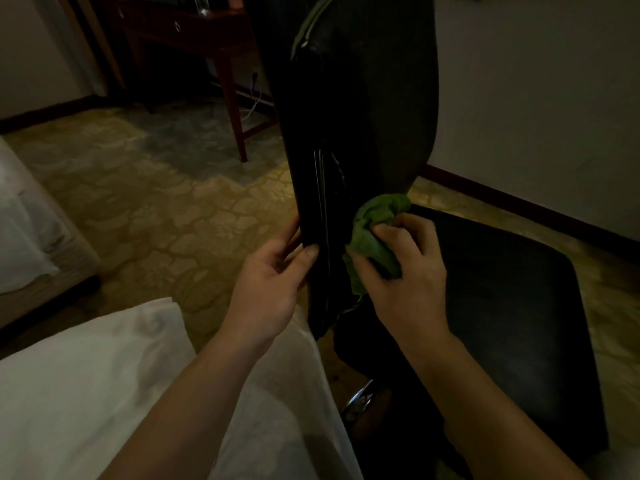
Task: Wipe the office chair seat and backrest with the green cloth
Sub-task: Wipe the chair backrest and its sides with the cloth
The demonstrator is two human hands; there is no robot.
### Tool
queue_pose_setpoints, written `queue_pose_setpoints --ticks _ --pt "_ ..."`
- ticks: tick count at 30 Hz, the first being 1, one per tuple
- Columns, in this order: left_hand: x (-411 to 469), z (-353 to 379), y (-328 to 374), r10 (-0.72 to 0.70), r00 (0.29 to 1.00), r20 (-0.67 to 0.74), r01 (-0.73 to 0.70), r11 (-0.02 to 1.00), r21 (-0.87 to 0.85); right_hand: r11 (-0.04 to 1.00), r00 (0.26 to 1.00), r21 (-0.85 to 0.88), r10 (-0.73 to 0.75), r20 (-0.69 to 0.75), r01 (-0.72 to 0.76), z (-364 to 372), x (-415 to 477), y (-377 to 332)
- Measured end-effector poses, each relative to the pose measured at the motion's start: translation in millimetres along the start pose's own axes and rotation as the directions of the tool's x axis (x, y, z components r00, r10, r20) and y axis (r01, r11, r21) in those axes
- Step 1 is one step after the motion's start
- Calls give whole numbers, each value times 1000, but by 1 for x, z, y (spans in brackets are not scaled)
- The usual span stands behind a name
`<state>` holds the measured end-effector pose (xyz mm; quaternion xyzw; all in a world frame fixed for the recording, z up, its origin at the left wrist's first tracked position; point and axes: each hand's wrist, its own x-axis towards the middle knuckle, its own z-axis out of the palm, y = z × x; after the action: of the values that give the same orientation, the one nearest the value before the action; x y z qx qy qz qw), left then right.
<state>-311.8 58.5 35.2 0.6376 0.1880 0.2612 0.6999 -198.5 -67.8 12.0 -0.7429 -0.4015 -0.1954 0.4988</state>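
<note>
The black office chair stands in front of me in dim light. Its tall backrest (360, 109) rises up the middle of the head view, and the flat seat (512, 299) spreads to the right. My right hand (405, 271) holds the bunched green cloth (374, 230) and presses it against the lower part of the backrest, close to where it meets the seat. My left hand (270, 282) grips the backrest's left edge, thumb on the front and fingers behind it.
A dark wooden desk (194, 32) with a cable under it stands at the back left. White bedding (104, 393) lies at the lower left, a bed corner (31, 230) at the far left. Patterned carpet (156, 202) covers the floor. A wall (536, 98) stands close behind the chair.
</note>
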Motion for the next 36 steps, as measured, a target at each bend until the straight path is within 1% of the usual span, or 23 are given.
queue_pose_setpoints --ticks 4,7,12,13,15,17,19,21,25,31,34,36 --pt "-1 -1 -2 5 1000 1 -5 1000 -14 997 997 -14 82 11 -82 5 -18 19" --pt "-1 -2 -3 3 1000 -14 -3 1000 0 993 991 -22 118 55 -117 3 -34 28" --pt "-2 -2 -1 -4 1000 -17 4 1000 -12 996 979 -26 87 185 -83 -6 -49 30" --pt "-2 -2 -1 -6 1000 -16 5 1000 -9 996 978 -39 85 192 -79 -9 -49 30" --pt "-2 -1 -1 3 1000 -13 -3 1000 5 996 986 -39 81 142 -76 -14 -43 25" --pt "-2 -1 0 11 1000 -10 -11 1000 14 999 998 11 38 47 -39 -17 -28 12" --pt "-2 0 1 8 1000 -11 -7 1000 21 999 1000 45 -12 1 11 -17 -10 -3" --pt "-2 0 1 5 1000 -6 -5 1000 28 999 999 15 -46 11 46 -13 3 -12" --pt "-2 -2 0 1 1000 -3 -1 999 39 997 997 -31 -65 39 66 -5 1 -7" --pt "0 -4 -5 -6 1000 -12 6 999 32 999 999 -27 39 32 -38 2 -16 3" --pt "1 -5 -6 -9 1000 -17 10 999 33 992 989 -65 112 99 -106 4 -38 16" --pt "1 -5 -7 -9 1000 -13 10 1000 29 979 970 -32 205 132 -202 2 -47 21"
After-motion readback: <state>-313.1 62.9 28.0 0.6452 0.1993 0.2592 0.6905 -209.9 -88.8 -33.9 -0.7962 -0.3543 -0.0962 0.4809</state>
